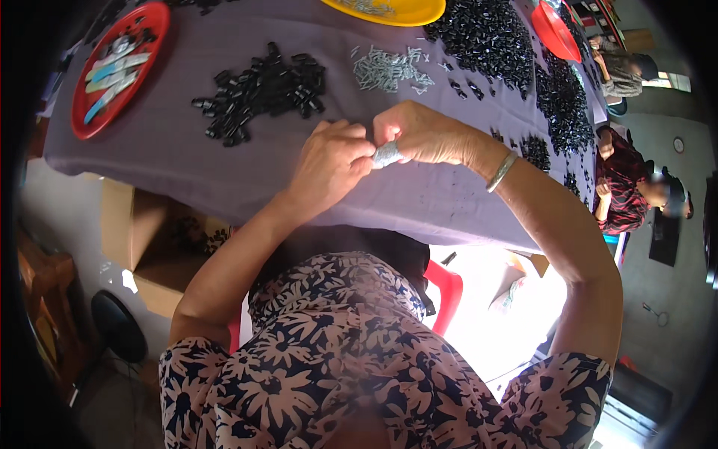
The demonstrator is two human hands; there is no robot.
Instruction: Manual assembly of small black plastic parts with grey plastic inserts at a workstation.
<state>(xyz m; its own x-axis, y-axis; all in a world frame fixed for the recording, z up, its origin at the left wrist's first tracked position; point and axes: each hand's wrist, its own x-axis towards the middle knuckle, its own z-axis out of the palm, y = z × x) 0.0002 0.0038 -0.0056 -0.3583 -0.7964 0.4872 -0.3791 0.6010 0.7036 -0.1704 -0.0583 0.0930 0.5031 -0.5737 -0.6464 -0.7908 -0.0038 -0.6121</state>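
Note:
Over the near part of the cloth-covered table, my left hand [334, 159] and my right hand [428, 135] meet at the fingertips, both with fingers curled in a pinch. Between them shows a pale grey wrapping [386, 155]; I cannot tell whether it covers a finger or is a separate piece. Anything small in the pinch is hidden by the fingers. Just beyond my hands lie a pile of short black plastic parts [262, 93], at the left, and a pile of small silvery metal pins [390, 69].
A red tray [123, 67] with several flat-handled tools stands at the far left. A yellow dish [389, 10] of pins sits at the back, and a red bowl [556, 34] at the far right. Large heaps of black parts [486, 45] spread across the right. Two people sit beyond the table.

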